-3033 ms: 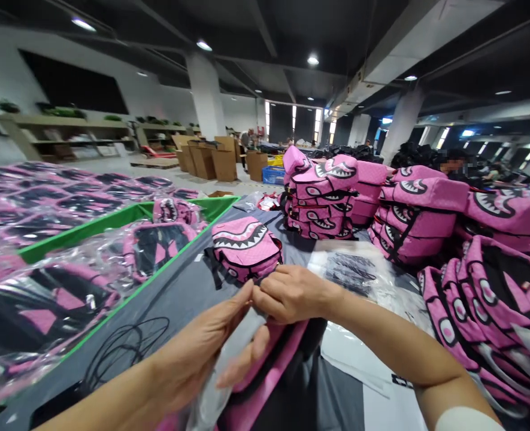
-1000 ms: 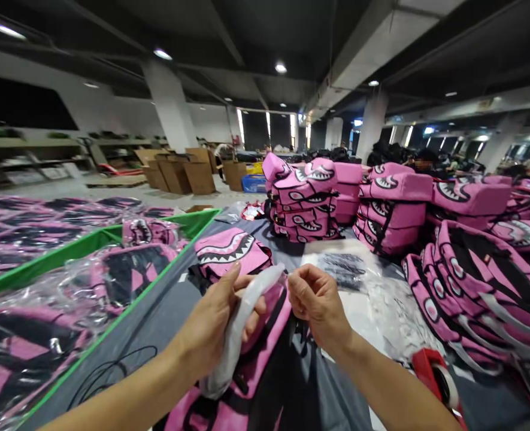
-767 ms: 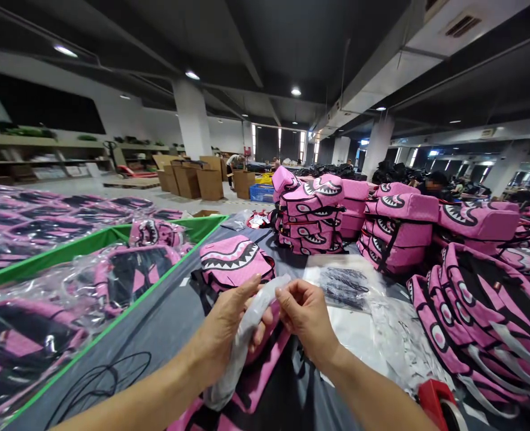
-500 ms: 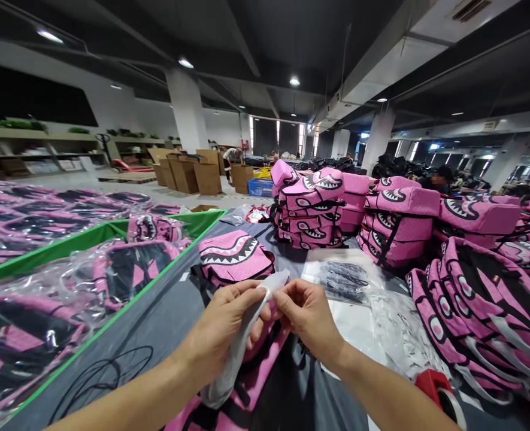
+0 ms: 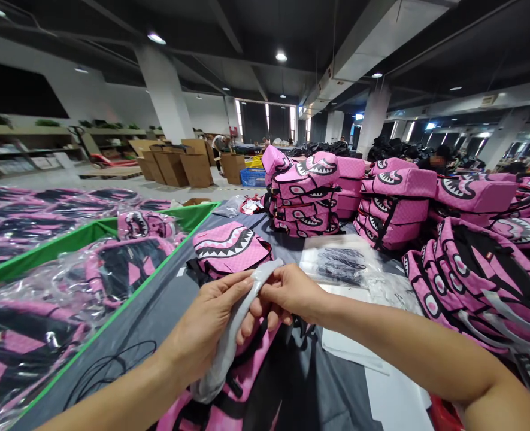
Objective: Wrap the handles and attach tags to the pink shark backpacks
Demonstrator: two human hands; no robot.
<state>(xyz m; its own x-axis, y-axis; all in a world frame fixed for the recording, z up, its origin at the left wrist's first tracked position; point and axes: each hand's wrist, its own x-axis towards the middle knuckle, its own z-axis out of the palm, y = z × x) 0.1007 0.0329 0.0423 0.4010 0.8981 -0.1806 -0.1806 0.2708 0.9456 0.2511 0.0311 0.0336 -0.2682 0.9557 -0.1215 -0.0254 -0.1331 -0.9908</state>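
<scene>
A pale grey strap (image 5: 227,347), covered in what looks like thin plastic or foam wrap, arches up from a pink backpack (image 5: 256,359) lying in front of me. My left hand (image 5: 213,308) pinches the strap near its upper bend, thumb on top and fingers underneath. Close beside it, my right hand (image 5: 291,293) has its thumb and fingers closed on the strap's upper end. Both forearms hide parts of the backpack. Just beyond my hands sits another pink bag (image 5: 233,248) with a shark-mouth print.
Stacked pink bags (image 5: 305,197) stand at the back. More backpacks (image 5: 484,281) lean at the right near plastic packets (image 5: 341,263) and white sheets (image 5: 399,389). At left, a green-edged bin (image 5: 152,284) holds bagged backpacks. Black cord (image 5: 107,371) lies on the grey table cover.
My right hand has moved slightly left and over the strap, its forearm now lying more level. The strap's upper end bends further right. The view has shifted a little.
</scene>
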